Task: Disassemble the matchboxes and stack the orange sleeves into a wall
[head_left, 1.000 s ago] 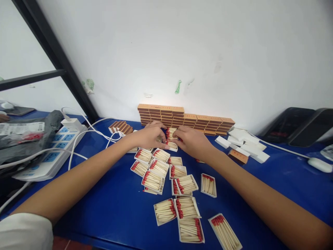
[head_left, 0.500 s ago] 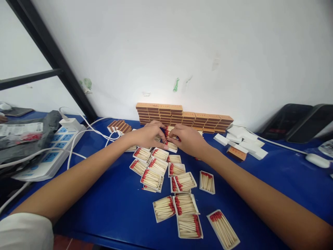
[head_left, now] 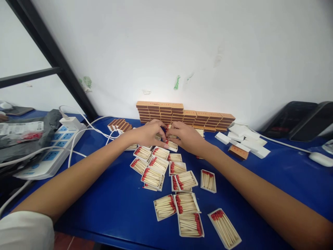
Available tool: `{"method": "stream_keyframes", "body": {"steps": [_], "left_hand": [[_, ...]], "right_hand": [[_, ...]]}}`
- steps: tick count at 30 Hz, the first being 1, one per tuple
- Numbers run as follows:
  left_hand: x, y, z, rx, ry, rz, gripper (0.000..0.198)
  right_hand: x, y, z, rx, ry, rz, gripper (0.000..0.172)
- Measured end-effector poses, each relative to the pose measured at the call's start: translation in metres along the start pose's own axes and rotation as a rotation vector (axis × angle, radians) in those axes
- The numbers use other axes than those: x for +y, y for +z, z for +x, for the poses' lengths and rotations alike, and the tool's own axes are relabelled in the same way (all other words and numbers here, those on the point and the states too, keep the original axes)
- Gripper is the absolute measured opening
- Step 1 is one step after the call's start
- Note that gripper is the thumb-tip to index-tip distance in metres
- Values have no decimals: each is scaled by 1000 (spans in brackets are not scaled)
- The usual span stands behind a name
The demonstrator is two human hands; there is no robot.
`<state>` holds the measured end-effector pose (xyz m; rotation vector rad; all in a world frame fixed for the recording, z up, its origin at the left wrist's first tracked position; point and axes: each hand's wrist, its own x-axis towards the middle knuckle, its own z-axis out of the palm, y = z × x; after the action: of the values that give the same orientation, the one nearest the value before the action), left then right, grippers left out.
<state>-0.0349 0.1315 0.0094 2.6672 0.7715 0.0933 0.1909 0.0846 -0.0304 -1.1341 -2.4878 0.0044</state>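
Note:
At the back of the pile, my left hand (head_left: 152,133) and my right hand (head_left: 186,137) face each other with fingers curled. Between them lies a white matchbox tray (head_left: 172,146) of red-tipped matches. My left thumb touches its left edge, while my right fingers close on matches (head_left: 169,127) just behind it; the fingertips are partly hidden. Toward me spread several filled trays, some overlapping, such as a front tray (head_left: 191,225). Apart on the right lie a small tray (head_left: 208,180) and a tilted tray (head_left: 225,229).
Stacked orange-brown matchboxes (head_left: 195,119) line the wall. More matchbox sleeves (head_left: 119,125) sit at left, near white cables and a power strip (head_left: 56,146). White empty trays (head_left: 240,137) and one matchbox (head_left: 238,152) lie at right, before two dark phones (head_left: 288,119) on the blue table (head_left: 111,208).
Both hands stay at the same tray, with only slight finger movement; the right fingers have edged closer to the left. The whole view has shifted slightly.

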Motion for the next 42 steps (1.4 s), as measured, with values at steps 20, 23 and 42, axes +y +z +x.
{"method": "stream_keyframes", "body": {"steps": [20, 23, 42], "left_hand": [[2, -3, -3, 9, 33, 26, 39], [2, -4, -4, -7, 35, 24, 36], [2, -4, -4, -16, -6, 8, 32]], "right_hand": [[8, -29, -3, -93, 136, -59, 8], [7, -34, -4, -171, 118, 0, 6], [-16, -3, 1, -65, 264, -36, 10]]}}
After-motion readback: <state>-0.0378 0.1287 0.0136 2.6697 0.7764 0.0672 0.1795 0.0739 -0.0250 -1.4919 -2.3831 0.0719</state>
